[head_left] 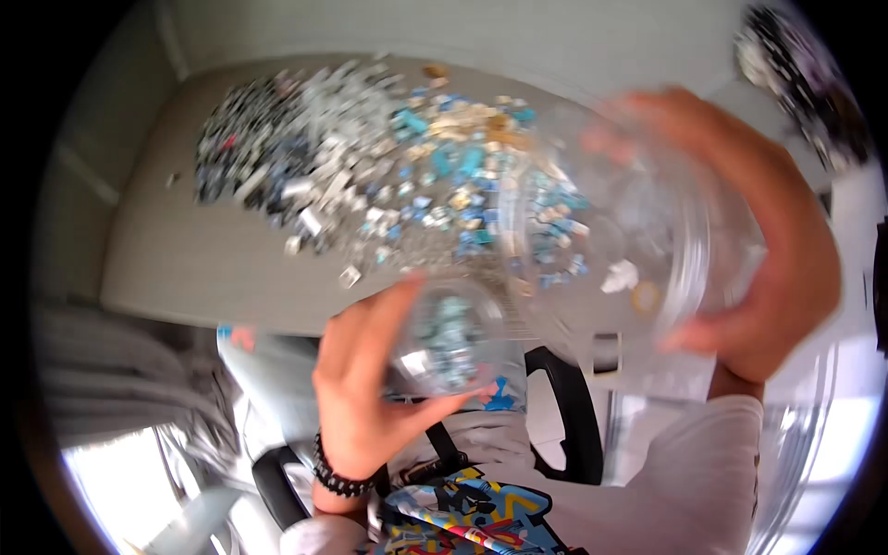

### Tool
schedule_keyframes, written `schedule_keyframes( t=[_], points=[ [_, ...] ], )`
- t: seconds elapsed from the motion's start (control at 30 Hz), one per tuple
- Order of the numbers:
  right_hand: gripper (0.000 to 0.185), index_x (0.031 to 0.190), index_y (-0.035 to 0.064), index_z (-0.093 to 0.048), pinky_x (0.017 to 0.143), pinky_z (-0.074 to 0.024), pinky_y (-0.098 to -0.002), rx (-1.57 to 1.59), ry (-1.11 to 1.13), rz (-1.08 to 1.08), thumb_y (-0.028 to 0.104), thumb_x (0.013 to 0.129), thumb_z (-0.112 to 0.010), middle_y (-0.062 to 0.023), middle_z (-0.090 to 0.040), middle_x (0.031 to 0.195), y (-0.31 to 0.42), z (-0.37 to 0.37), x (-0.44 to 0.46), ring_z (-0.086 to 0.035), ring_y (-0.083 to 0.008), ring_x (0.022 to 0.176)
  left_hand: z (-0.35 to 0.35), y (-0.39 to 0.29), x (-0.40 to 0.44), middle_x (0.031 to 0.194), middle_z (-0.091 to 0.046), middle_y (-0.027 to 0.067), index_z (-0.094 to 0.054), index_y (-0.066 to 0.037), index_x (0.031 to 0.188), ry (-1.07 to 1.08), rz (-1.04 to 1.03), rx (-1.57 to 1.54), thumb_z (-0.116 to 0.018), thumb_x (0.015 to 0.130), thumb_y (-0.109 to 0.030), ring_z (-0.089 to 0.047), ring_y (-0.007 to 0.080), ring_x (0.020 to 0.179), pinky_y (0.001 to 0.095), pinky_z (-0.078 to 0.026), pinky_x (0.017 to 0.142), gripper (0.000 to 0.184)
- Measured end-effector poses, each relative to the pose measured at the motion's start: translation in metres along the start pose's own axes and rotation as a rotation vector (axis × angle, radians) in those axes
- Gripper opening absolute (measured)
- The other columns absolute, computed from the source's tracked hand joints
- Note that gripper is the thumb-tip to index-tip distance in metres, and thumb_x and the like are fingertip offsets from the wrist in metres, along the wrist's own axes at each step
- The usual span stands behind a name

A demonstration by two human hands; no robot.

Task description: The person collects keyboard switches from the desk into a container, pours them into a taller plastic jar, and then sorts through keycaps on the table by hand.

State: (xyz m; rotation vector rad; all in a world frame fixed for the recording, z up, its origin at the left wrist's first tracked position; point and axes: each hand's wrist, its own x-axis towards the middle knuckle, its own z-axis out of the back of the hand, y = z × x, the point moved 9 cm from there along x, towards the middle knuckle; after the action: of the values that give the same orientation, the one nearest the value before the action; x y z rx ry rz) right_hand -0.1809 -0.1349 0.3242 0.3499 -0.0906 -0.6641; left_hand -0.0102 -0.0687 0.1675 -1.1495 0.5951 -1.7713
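Note:
My left hand [356, 356], a dark beaded bracelet on its wrist, is closed round a small clear plastic cup [490, 319]. Inside the cup lies a heap of pale blue-green small pieces [451, 338]. My right hand [777, 222] grips a larger clear plastic container [592, 185], tilted and blurred by motion. A white piece [621, 276] and a yellowish ring [646, 296] show in or through its clear wall; I cannot tell which. Both vessels are near the table's front edge, the larger one up and to the right of the cup.
A wide spread of small toy-brick-like pieces [351, 139] covers much of the grey table [157, 268], grey and white at left, blue, teal and tan at right. Pale walls stand behind. Black chair armrests [575, 416] flank my lap. Patterned dark items [800, 83] lie at the upper right.

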Motion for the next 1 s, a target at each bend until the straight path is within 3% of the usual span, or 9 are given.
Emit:
schedule_keyframes(
  t=[0.1, 0.17, 0.27, 0.37, 0.53, 0.63, 0.7, 0.87, 1.0],
  points=[
    [0.103, 0.15, -0.0033, -0.037, 0.107, -0.0415, -0.0443, 0.196, -0.452, -0.082, 0.028, 0.066, -0.089, -0.0194, -0.052, 0.145, -0.044, 0.031, -0.047, -0.054, -0.0294, 0.131, 0.024, 0.021, -0.009, 0.13, -0.061, 0.019, -0.044, 0.006, 0.144, -0.251, 0.113, -0.174, -0.094, 0.063, -0.047, -0.061, 0.0306, 0.12, 0.042, -0.048, 0.102, 0.108],
    [0.068, 0.138, 0.0018, -0.052, 0.096, -0.0505, -0.0404, 0.339, -0.866, -0.137, 0.02, 0.08, -0.083, -0.0113, -0.059, 0.134, -0.082, 0.031, -0.106, -0.055, -0.0215, 0.121, 0.049, 0.024, -0.01, 0.131, -0.059, 0.0205, -0.042, 0.008, 0.144, -0.508, 0.124, -0.185, -0.089, 0.065, -0.061, -0.06, 0.0317, 0.119, 0.0465, -0.049, 0.104, 0.115],
    [0.065, 0.141, 0.002, -0.046, 0.099, -0.0488, -0.0362, 0.34, -1.353, -0.468, 0.018, 0.088, -0.078, -0.0131, -0.052, 0.141, -0.129, -0.01, -0.205, -0.055, -0.0215, 0.123, 0.074, 0.024, -0.007, 0.141, -0.049, 0.0215, -0.04, 0.007, 0.146, -0.784, 0.03, 0.126, -0.064, 0.074, -0.084, -0.056, 0.0344, 0.125, 0.0502, -0.051, 0.103, 0.118],
    [0.074, 0.152, 0.0024, -0.03, 0.101, -0.0482, -0.0353, 0.313, -1.608, -0.715, 0.016, 0.093, -0.073, -0.0149, -0.047, 0.144, -0.168, -0.054, -0.298, -0.055, -0.0224, 0.122, 0.081, 0.024, -0.013, 0.146, -0.045, 0.0205, -0.048, 0.004, 0.142, -0.811, 0.001, 0.418, -0.059, 0.085, -0.077, -0.051, 0.0342, 0.129, 0.0534, -0.05, 0.104, 0.1],
    [0.084, 0.156, 0.0018, -0.017, 0.102, -0.0469, -0.0354, 0.117, -1.735, -0.876, 0.018, 0.094, -0.073, -0.0177, -0.047, 0.143, -0.176, -0.106, -0.407, -0.055, -0.0249, 0.122, 0.077, 0.044, -0.014, 0.136, -0.058, 0.0196, -0.04, -0.007, 0.152, -0.76, 0.022, 0.071, -0.072, 0.092, -0.024, -0.061, 0.0305, 0.118, 0.0447, -0.054, 0.099, 0.07],
    [0.09, 0.156, -0.0004, -0.017, 0.1, -0.0479, -0.0358, -0.122, -1.755, -0.973, 0.023, 0.092, -0.076, -0.0203, -0.046, 0.142, -0.175, -0.122, -0.469, -0.054, -0.0271, 0.121, 0.07, 0.062, -0.016, 0.138, -0.057, 0.0194, -0.042, -0.006, 0.151, -0.702, 0.08, 0.123, -0.07, 0.093, -0.024, -0.06, 0.03, 0.121, 0.0439, -0.054, 0.098, 0.067],
    [0.101, 0.155, -0.0011, -0.019, 0.096, -0.0501, -0.0377, -0.267, -1.649, -1.356, 0.031, 0.085, -0.083, -0.0207, -0.044, 0.143, -0.2, -0.143, -0.523, -0.053, -0.0289, 0.119, 0.068, 0.064, -0.014, 0.136, -0.057, 0.0208, -0.035, -0.002, 0.152, -0.723, 0.097, 0.064, -0.074, 0.089, -0.034, -0.06, 0.0306, 0.12, 0.0429, -0.054, 0.1, 0.08],
    [0.102, 0.15, -0.0025, -0.03, 0.09, -0.0524, -0.0371, -0.156, -1.611, -1.174, 0.035, 0.076, -0.09, -0.0188, -0.05, 0.132, -0.29, -0.195, -0.582, -0.055, -0.029, 0.113, 0.071, 0.057, -0.015, 0.134, -0.058, 0.0192, -0.034, -0.002, 0.152, -0.672, 0.044, 0.084, -0.074, 0.09, -0.021, -0.059, 0.0226, 0.11, 0.0293, -0.056, 0.074, 0.077],
    [0.097, 0.148, -0.0048, -0.033, 0.097, -0.0493, -0.0406, -0.096, -1.543, -1.132, 0.033, 0.079, -0.089, -0.0201, -0.048, 0.14, -0.322, -0.196, -0.564, -0.053, -0.0317, 0.119, 0.069, 0.071, -0.026, 0.13, -0.059, 0.0173, -0.023, -0.003, 0.154, -0.815, -0.029, 0.105, -0.083, 0.081, -0.026, -0.055, 0.0272, 0.126, 0.037, -0.056, 0.087, 0.098]
  ],
)
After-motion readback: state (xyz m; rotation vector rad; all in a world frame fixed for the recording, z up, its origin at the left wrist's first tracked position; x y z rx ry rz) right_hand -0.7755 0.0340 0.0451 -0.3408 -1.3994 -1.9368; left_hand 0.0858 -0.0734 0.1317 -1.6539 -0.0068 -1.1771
